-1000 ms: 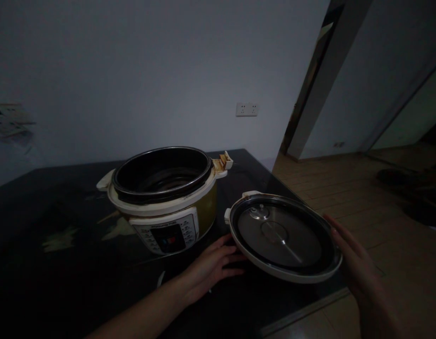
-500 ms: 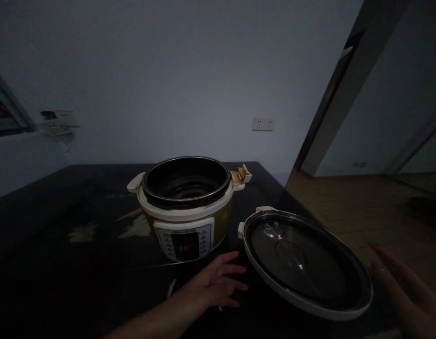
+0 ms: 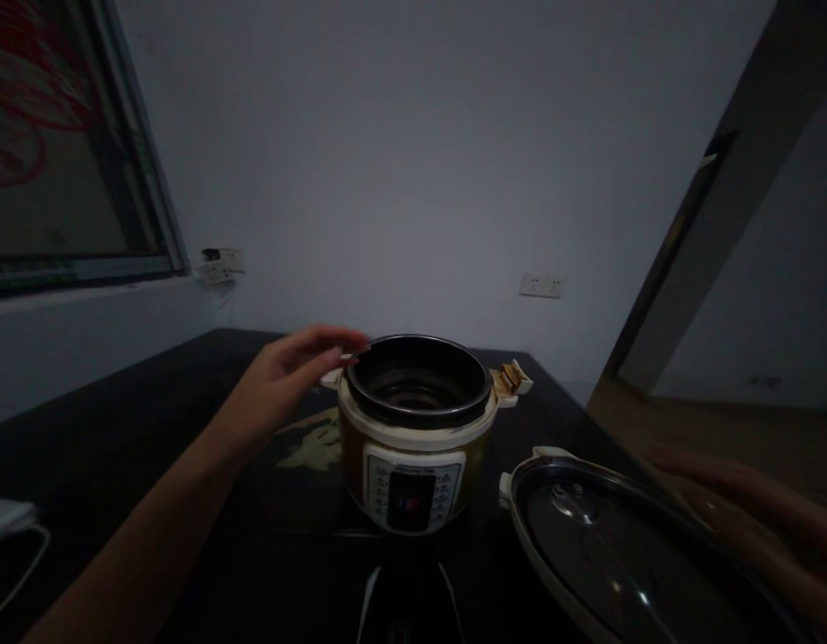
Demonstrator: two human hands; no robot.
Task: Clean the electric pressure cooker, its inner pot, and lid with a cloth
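A pressure cooker (image 3: 413,438) with a control panel on its front stands on the dark tabletop, its top uncovered. Inside it sits a dark inner pot (image 3: 419,413) with a shiny rim. My left hand (image 3: 296,362) is at the pot's left edge, thumb and fingers apart; whether the fingertips touch the rim, I cannot tell. The cooker's lid (image 3: 628,555) lies underside up to the right, cut off by the bottom of the view. Blurred at the right edge, my right hand (image 3: 755,514) has its fingers stretched out beside the lid and holds nothing.
Near the front of the dark tabletop (image 3: 279,555) is a black object with pale curved edges (image 3: 409,599). A white thing with a loop (image 3: 11,528) lies at the far left. Wall sockets (image 3: 542,285) are behind the cooker, and a window (image 3: 57,152) is at upper left.
My left hand has moved from in front of the cooker, near the lid, up to the pot's left edge. The view has turned left. My right hand stays beside the lid.
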